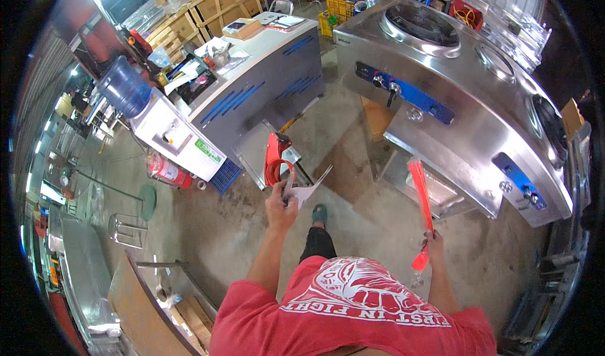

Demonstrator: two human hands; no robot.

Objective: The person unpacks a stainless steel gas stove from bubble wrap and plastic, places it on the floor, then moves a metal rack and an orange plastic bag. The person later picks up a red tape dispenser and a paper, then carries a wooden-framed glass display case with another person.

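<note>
My left hand (282, 210) is raised in front of me, its fingers closed round a red tape dispenser (275, 151) with a ring-shaped part. The same hand also holds a bent sheet of white paper (305, 193), which sticks out to the right. Off to the right, my right hand (433, 241) grips a long, narrow bright-red strip (421, 189) near its lower end. The strip stands almost upright, with a wider red end and something clear below the fist. I cannot tell what the strip is.
Ahead to the right stands a large stainless steel wok stove (466, 85). A counter (265, 40) with papers and boxes stands ahead left, beside a water dispenser (179, 138) and a fire extinguisher (169, 171). At lower left is a brown panel (142, 299); a stool (128, 230) stands beyond.
</note>
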